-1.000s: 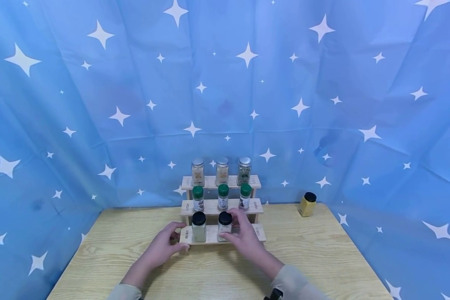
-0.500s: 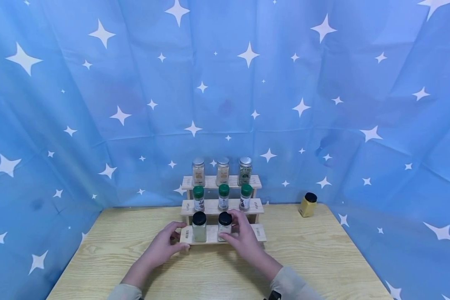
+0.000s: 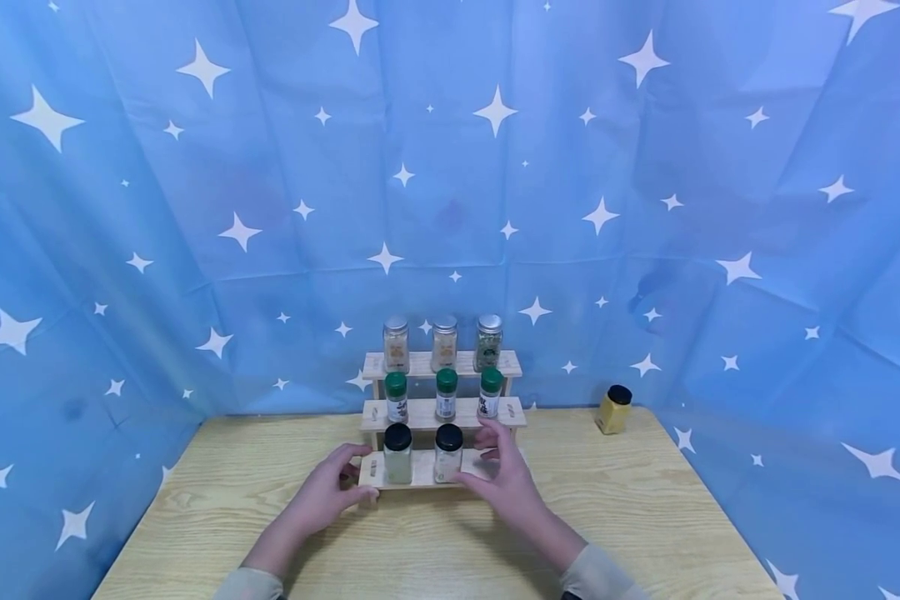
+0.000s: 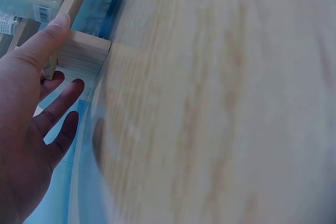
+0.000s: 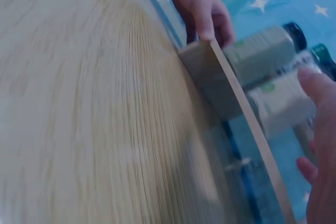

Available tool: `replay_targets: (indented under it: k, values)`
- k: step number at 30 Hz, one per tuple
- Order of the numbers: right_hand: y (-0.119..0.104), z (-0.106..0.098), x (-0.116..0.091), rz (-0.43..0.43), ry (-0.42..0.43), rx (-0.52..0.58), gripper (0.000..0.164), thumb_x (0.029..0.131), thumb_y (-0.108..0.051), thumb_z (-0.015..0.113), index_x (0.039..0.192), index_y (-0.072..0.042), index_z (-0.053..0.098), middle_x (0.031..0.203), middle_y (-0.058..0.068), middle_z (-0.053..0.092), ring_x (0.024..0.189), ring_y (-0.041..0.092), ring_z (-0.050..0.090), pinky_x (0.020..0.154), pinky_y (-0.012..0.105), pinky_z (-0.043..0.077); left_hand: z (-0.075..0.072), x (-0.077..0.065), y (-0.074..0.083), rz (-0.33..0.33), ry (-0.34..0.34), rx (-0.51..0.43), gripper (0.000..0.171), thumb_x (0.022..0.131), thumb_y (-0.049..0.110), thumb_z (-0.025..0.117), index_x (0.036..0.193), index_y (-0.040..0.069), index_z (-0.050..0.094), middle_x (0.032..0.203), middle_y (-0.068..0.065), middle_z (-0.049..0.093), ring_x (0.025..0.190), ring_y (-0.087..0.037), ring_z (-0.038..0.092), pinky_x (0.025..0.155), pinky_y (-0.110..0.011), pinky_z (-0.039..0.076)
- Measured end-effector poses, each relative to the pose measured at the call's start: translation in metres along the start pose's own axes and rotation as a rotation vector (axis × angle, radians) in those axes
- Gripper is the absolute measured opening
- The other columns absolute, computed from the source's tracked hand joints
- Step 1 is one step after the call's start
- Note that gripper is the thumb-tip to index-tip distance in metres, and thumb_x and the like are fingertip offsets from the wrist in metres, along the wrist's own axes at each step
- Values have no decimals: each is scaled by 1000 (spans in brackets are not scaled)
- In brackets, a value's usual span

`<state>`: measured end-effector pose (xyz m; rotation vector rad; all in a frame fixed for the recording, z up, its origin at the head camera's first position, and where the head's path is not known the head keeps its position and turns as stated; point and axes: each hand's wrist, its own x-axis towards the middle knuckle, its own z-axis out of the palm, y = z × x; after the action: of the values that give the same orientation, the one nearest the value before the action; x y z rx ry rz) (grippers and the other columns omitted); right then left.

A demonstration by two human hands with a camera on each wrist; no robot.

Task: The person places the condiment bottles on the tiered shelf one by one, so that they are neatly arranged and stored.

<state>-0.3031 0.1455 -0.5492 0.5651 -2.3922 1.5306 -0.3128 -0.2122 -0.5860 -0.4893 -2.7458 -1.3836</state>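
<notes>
A three-tier wooden spice rack (image 3: 423,481) stands at the back middle of the table. My left hand (image 3: 328,493) grips the left end of its bottom shelf; in the left wrist view the thumb (image 4: 48,40) lies on the board's front edge while the other fingers spread behind. Two black-capped spice jars stand upright on that shelf, a left jar (image 3: 398,460) and a middle jar (image 3: 448,458). Just right of the middle jar is my right hand (image 3: 508,479), fingers spread around air, thumb near the jar's lower side.
Green-capped bottles (image 3: 446,396) fill the middle shelf, and silver-capped jars (image 3: 444,346) line the top one. A yellow jar with a black cap (image 3: 615,410) stands at the table's back right. Behind hangs a blue star-patterned curtain (image 3: 450,208).
My right hand has let go of the middle black-capped jar and shifted slightly right. The jar stays on the bottom shelf. My left hand keeps its hold on the rack.
</notes>
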Motion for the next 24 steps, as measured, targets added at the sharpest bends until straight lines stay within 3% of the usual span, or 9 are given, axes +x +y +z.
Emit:
replay_targets:
  k: [7, 11, 16, 19, 22, 24]
  values:
    - [20, -31, -2, -48, 113, -37, 90, 86, -9, 98, 157, -4, 44, 130, 9, 61, 116, 30, 65, 103, 53, 59, -1, 0, 0, -8, 10, 0, 70, 91, 35, 94, 151, 16, 63, 139, -1, 66, 107, -14, 67, 92, -38, 60]
    - [33, -53, 0, -5, 196, -32, 84, 90, -9, 94, 157, -4, 43, 131, 17, 60, 117, 36, 65, 103, 54, 58, -2, 0, 2, -12, 8, 4, 70, 91, 35, 94, 151, 15, 63, 139, -1, 66, 107, -14, 67, 92, -39, 60]
    - [41, -88, 7, 83, 373, 14, 80, 95, -3, 88, 158, -1, 39, 130, 16, 59, 114, 36, 63, 95, 27, 58, -2, 0, 3, -16, 4, 7, 70, 92, 34, 94, 151, 15, 62, 140, -1, 66, 108, -14, 67, 93, -39, 60]
    - [52, -110, 10, 99, 478, 12, 77, 96, 1, 85, 157, 2, 38, 126, 14, 59, 111, 36, 62, 90, 19, 55, -1, 0, 3, -16, 1, 8, 70, 92, 34, 93, 151, 14, 62, 140, -1, 66, 108, -14, 67, 93, -39, 60]
    - [71, -130, 12, 104, 541, -22, 74, 97, -1, 84, 156, 3, 39, 124, 13, 58, 107, 32, 63, 90, 19, 55, -1, 1, 3, -17, 1, 11, 70, 92, 34, 94, 151, 14, 62, 140, -1, 66, 107, -14, 67, 92, -37, 60]
    - [87, -141, 12, 110, 573, -53, 72, 99, -5, 84, 156, 0, 40, 124, 11, 57, 104, 22, 63, 88, 16, 54, 0, 1, 3, -19, 3, 11, 70, 92, 33, 94, 151, 15, 62, 140, -1, 66, 107, -14, 67, 92, -37, 60]
